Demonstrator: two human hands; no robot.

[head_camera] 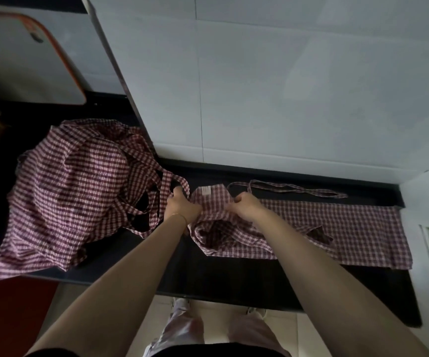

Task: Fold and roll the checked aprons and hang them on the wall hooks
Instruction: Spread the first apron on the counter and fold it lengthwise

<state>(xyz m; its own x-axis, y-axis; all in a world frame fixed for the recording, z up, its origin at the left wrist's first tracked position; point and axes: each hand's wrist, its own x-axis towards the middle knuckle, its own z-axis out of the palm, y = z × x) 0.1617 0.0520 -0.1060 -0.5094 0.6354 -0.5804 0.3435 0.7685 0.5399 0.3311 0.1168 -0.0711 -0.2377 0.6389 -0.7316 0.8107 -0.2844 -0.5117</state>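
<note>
**Checked aprons on the dark bench: two lots, both hands on one**

Item 1. Folded apron [337, 228]: thin woven cotton, small maroon-and-white check, lightly crinkled. It lies as a long flat band along the bench [234, 279], its right end squared off near the bench's right edge. Its left end is bunched and humped into a loose roll under my hands. A narrow tie strap [298, 189] of the same check trails flat behind it in a long thin loop, close to the wall.

Item 2. Apron heap [74, 191]: same check fabric, rumpled in a soft mound at the left of the bench, its lower edge drooping over the front lip. Flat straps loop out of it towards my left hand.

Item 3. My left hand [182, 207]: fingers curled round the bunched left end of the folded apron, just beside the heap's straps. A thin bracelet sits at the wrist.

Item 4. My right hand [246, 207]: fingers curled, pinching the gathered cloth on the roll's upper side.

Item 5. Bench: smooth, dark, matt slab with a straight front edge.

Item 6. Wall [285, 86]: large pale glossy tiles with fine joints.

Item 7. White board [28, 60]: rounded corners, orange rim, at far left.
</note>
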